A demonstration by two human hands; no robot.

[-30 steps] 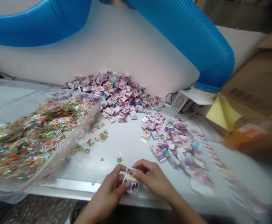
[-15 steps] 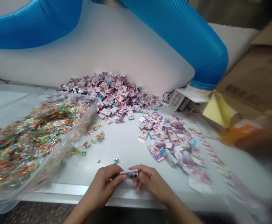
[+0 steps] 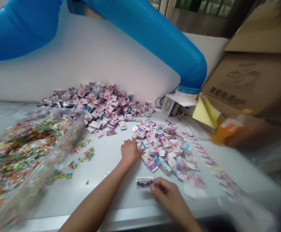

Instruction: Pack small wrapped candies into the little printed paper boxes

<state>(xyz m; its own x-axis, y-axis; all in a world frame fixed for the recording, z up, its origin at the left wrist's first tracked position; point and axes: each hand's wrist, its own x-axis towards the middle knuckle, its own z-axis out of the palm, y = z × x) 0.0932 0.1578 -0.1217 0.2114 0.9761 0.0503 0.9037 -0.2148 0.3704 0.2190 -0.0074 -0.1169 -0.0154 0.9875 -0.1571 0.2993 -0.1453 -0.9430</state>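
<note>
My left hand (image 3: 130, 151) reaches to the near left edge of the pile of small printed cartons (image 3: 164, 141). Its fingers are curled around a pink and white carton (image 3: 138, 143), which they partly hide. Lower down, my right hand (image 3: 165, 190) pinches one end of a small folded paper leaflet (image 3: 144, 182) between thumb and fingers. The leaflet is white with a row of dark round pictures, and it is held above the table. A clear packet (image 3: 106, 174) lies beside my left forearm, mostly hidden by it.
A clear plastic bin (image 3: 58, 151) of colourful small packets stands at left, with loose packets (image 3: 89, 153) beside it. Filled-looking cartons (image 3: 101, 104) are heaped against the wall. A blue duct (image 3: 154, 35) meets a small box (image 3: 170, 105); cardboard boxes (image 3: 256, 80) stand at right.
My left hand has let go of the leaflet and moved forward to the cartons. My right hand now holds the leaflet alone, farther right. The view has turned to the right.
</note>
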